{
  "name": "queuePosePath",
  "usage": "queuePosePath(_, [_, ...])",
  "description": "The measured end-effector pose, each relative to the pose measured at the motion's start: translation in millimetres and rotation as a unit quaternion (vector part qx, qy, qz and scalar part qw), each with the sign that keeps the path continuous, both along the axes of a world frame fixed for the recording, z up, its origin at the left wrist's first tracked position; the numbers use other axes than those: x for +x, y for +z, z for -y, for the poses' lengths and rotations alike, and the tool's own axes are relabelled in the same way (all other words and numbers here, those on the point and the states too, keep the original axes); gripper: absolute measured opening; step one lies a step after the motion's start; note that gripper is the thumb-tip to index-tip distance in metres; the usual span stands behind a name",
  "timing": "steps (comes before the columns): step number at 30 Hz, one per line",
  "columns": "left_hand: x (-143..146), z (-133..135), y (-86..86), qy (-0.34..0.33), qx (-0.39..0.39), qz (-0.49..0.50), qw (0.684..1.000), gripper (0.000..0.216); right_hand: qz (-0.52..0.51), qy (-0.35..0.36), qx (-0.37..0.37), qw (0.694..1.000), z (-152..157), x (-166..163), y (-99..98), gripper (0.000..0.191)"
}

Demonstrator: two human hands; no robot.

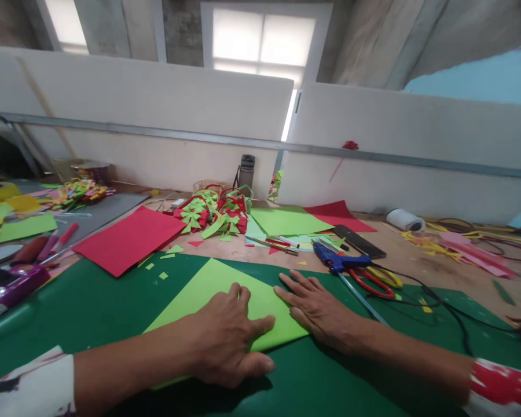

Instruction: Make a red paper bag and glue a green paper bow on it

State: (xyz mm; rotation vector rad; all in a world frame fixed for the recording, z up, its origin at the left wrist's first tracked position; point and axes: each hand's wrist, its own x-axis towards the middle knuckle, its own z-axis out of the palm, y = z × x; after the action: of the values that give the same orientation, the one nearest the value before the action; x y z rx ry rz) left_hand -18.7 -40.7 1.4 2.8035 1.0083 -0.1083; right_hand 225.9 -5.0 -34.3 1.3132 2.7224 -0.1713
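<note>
A light green sheet of paper (208,289), folded into a triangle shape, lies on the dark green cutting mat (91,307) in front of me. My left hand (228,336) rests flat on the sheet's near part, fingers together and thumb out. My right hand (315,304) lies flat with fingers spread on the sheet's right edge. Neither hand grips anything.
A red sheet (128,238) lies at the mat's far left. A pile of green and red paper bows (215,213) sits beyond. A blue glue gun (336,259), red and yellow scissors (375,279), a phone (359,241) and a black cable (443,301) lie to the right.
</note>
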Motion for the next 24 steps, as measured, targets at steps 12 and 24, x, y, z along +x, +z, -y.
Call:
queuePosePath(12, [3.2, 1.6, -5.7, 0.019, 0.001, 0.000, 1.000, 0.061, -0.016, -0.014, 0.002, 1.000, 45.4, 61.8, -3.4, 0.053])
queuePosePath(24, [9.2, 0.0, 3.4, 0.033, -0.015, -0.033, 0.999, 0.059, 0.000, 0.025, 0.099, 0.995, 52.8, 64.2, -14.2, 0.057])
